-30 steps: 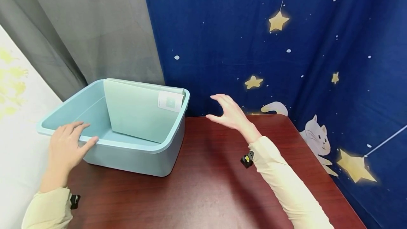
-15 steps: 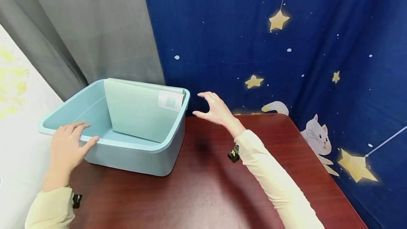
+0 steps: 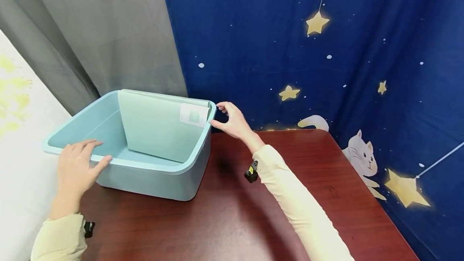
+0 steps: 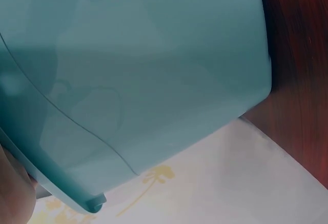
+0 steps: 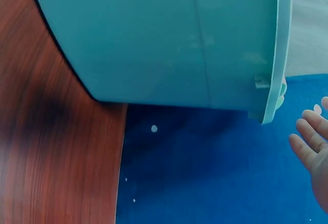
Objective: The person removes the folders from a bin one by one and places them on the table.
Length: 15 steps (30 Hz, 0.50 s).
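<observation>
A light-blue plastic tub (image 3: 152, 180) stands on the table's left part. Inside leans a pale green flat panel (image 3: 156, 126) with a white label (image 3: 194, 115); a second pale sheet shows behind it. Over the tub's near left rim lies my left hand (image 3: 76, 168), fingers above the inside and thumb spread to the right. Contact there is unclear; the left wrist view shows only part of that hand (image 4: 15, 190) by the rim. At the far right corner is my right hand (image 3: 233, 124), thumb near the rim. The right wrist view shows its loosely bent fingers apart from the tub.
The dark red wooden table (image 3: 232, 220) extends right and towards me. Behind it hang a grey curtain (image 3: 119, 31) and a blue star-patterned curtain (image 3: 261, 43). White cloth (image 3: 21, 172) borders the left side.
My right hand has moved left from over the table to the tub's far right corner, its fingers drawing a little closer to the thumb. The left hand and tub have stayed put.
</observation>
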Tool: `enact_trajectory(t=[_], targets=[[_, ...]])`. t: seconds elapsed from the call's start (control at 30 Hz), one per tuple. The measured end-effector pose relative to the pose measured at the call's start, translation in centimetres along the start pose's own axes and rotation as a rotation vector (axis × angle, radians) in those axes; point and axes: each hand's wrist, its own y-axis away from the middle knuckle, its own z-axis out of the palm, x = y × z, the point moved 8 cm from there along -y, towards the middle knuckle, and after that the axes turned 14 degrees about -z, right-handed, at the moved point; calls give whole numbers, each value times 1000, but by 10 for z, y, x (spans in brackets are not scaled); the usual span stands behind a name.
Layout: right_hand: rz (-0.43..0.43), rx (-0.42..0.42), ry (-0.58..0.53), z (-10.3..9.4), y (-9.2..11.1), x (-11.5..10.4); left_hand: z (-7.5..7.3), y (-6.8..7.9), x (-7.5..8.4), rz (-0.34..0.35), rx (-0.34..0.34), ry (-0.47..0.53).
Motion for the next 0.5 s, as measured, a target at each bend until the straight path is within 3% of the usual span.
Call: enact_trajectory(t=[0.3,0.5], targets=[[-2,-17,-7,18,-14,3,1,0,-2,-17,-26,-26],[78,-64,10,27,-21,14,2,-1,-3,-21,-23,-25]])
